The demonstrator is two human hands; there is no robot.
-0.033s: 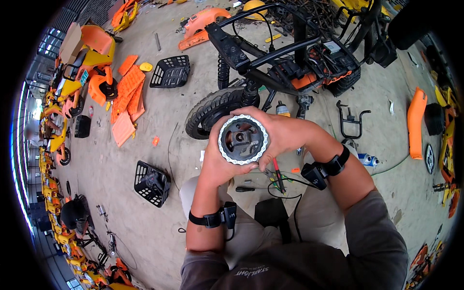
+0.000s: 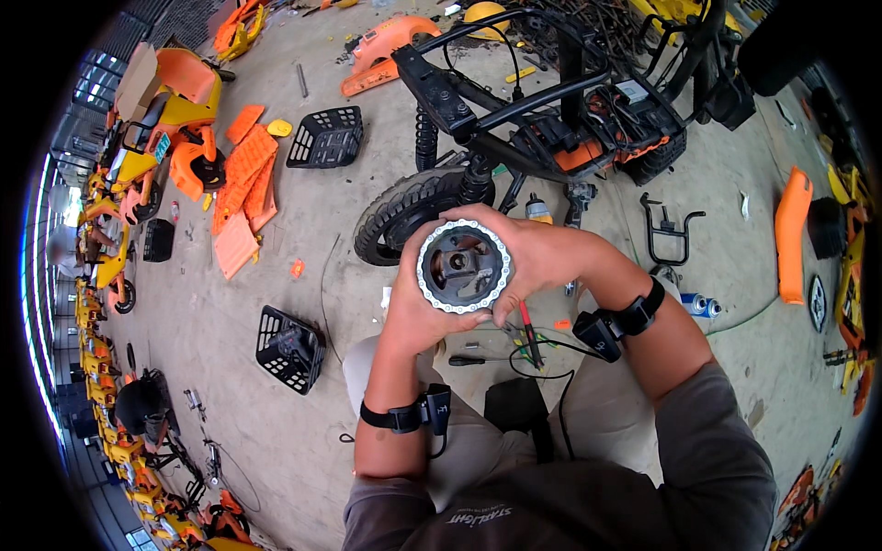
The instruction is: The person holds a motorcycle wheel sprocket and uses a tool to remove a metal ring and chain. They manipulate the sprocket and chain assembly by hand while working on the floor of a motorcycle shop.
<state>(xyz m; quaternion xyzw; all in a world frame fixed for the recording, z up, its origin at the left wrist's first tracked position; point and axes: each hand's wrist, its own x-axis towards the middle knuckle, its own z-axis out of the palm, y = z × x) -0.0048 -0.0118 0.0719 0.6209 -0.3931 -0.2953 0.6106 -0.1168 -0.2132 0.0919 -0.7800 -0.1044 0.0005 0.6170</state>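
I hold a round dark metal part (image 2: 478, 262) with a silver chain-like ring round its rim, upright in front of me. My left hand (image 2: 413, 303) grips its left and lower side, and my right hand (image 2: 533, 257) wraps round its right side with the thumb below. Beyond them stands a stripped black scooter frame (image 2: 551, 129) with a black tyre (image 2: 381, 230). A power tool (image 2: 579, 197) and a yellow-and-grey object (image 2: 537, 207) lie behind my hands. Below them are red-handled pliers (image 2: 527, 321) and a screwdriver (image 2: 467, 360) on the floor.
Black crates (image 2: 322, 138) lie left, one with a tool inside (image 2: 289, 349). Orange panels (image 2: 243, 184) and yellow scooters (image 2: 115, 257) line the left. A crouching person (image 2: 138, 404) is lower left. Right are a bent black rack (image 2: 666, 234), spray cans (image 2: 698, 305) and an orange panel (image 2: 790, 234).
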